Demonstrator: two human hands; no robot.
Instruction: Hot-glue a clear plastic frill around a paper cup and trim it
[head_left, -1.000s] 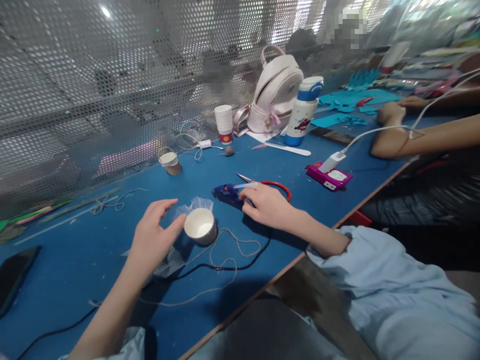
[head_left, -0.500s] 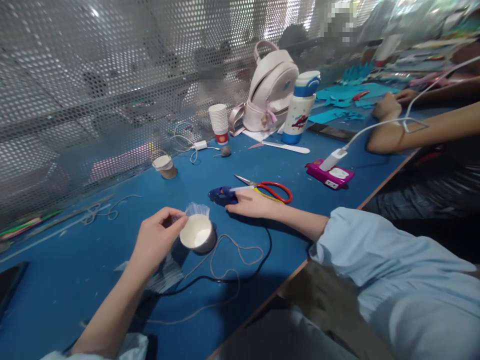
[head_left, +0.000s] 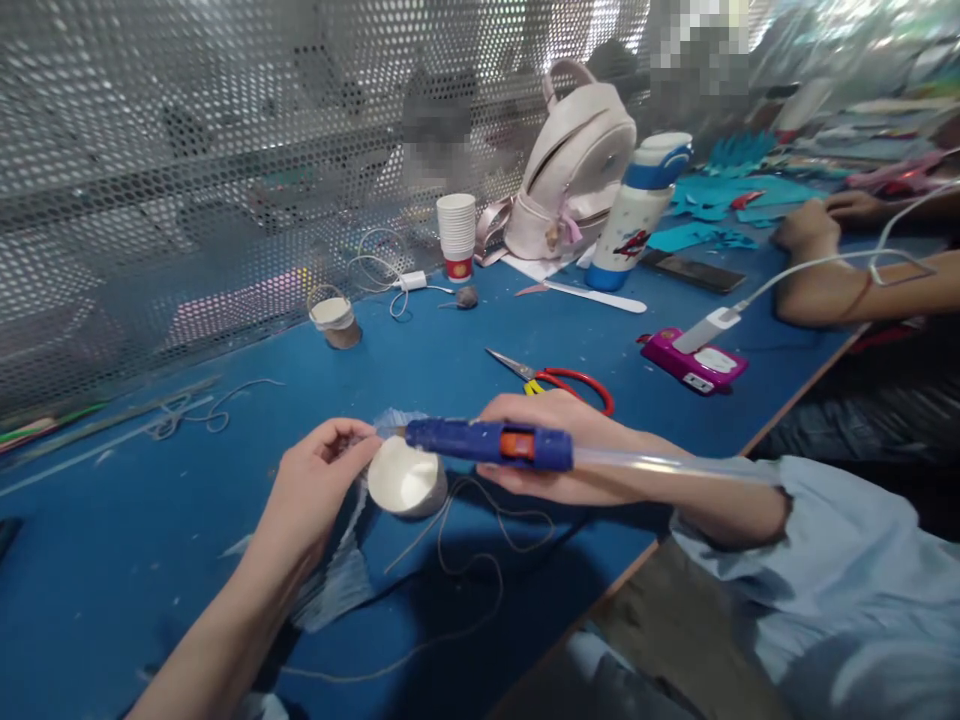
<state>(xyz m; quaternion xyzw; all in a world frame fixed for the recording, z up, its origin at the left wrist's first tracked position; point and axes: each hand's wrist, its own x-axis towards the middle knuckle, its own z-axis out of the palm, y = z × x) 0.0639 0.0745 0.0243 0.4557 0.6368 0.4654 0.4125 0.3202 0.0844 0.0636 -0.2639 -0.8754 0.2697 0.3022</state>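
My right hand (head_left: pixel 555 450) is wrapped round a blue glue gun (head_left: pixel 487 442) with a clear glue stick trailing behind it, its nozzle aimed left at the rim of a white paper cup (head_left: pixel 409 478). My left hand (head_left: pixel 319 480) pinches a strip of pale gauzy fabric (head_left: pixel 341 575) against the cup's left side. The cup lies tilted on the blue table (head_left: pixel 150 520), its opening facing me. A thin grey string (head_left: pixel 480 560) loops on the table below the cup.
Red-handled scissors (head_left: pixel 559 378) lie just behind my right hand. Farther back stand a small cup (head_left: pixel 336 322), stacked paper cups (head_left: pixel 456 235), a pink backpack (head_left: pixel 574 160) and a bottle (head_left: pixel 636 210). A pink phone (head_left: pixel 694 362) on a charger and another person's arms (head_left: pixel 847 285) are at right.
My right hand picked the glue gun up off the table and brought its nozzle to the cup. My left hand closed on the fabric at the cup's edge.
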